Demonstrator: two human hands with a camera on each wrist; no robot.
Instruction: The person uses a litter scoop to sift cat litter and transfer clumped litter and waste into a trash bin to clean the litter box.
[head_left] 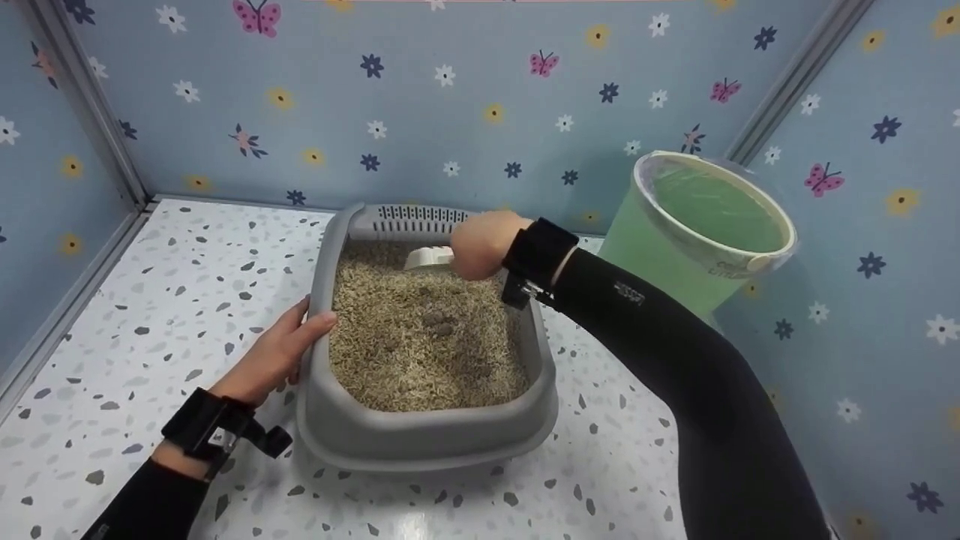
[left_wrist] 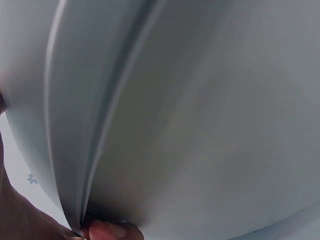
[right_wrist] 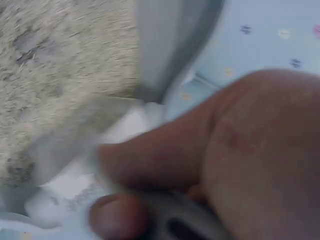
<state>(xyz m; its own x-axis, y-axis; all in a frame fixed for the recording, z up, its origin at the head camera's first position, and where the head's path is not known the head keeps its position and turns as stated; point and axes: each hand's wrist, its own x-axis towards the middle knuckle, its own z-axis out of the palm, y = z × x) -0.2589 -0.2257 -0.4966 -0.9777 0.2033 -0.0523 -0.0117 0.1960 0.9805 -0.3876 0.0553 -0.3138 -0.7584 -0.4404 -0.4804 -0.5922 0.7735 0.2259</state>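
A grey litter box (head_left: 427, 439) stands on the speckled surface, filled with tan pellet litter (head_left: 375, 337). Darker clumps (head_left: 442, 322) lie near the middle of the litter. My left hand (head_left: 274, 352) grips the box's left side, thumb over the rim; in the left wrist view its fingertips (left_wrist: 107, 231) curl under the rim's edge. Over the far part of the box, my right hand (head_left: 484, 244) holds a white litter scoop (head_left: 427, 257) by its handle. In the right wrist view the scoop (right_wrist: 70, 185) is blurred, so whether it carries litter I cannot tell.
A pale green bin (head_left: 660, 247) with a clear liner over its rim stands to the right of the box, behind my right forearm. Flower-patterned panels (head_left: 420, 97) enclose the back and both sides. Speckled white surface (head_left: 150, 330) extends around the box.
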